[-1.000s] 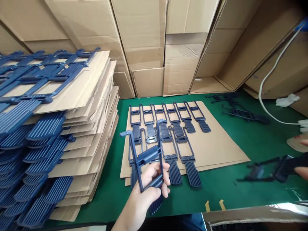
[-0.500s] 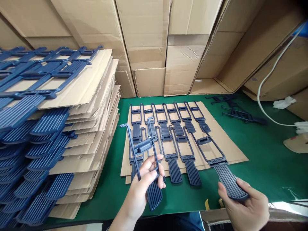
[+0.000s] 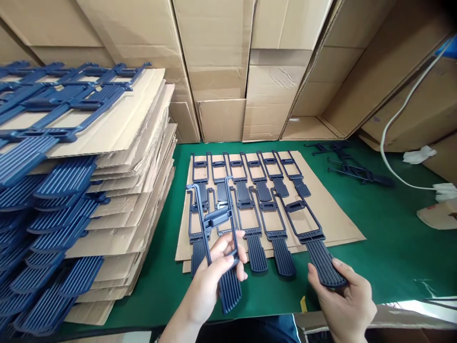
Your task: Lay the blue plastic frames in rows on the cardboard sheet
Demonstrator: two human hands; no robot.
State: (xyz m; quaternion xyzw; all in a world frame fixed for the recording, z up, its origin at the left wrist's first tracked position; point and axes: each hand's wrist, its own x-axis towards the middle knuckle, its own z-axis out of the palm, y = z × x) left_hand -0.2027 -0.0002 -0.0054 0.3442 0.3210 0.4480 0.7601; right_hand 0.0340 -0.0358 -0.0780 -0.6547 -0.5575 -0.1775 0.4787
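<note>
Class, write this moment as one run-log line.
left hand: holds blue part | right hand: holds another blue part | cardboard sheet: bears two rows of parts

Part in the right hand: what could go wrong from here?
The part in the right hand lies close to its left neighbour and might nudge it. Held only at one end, it could twist. The raised part in the left hand could snag the laid parts if lowered.
</note>
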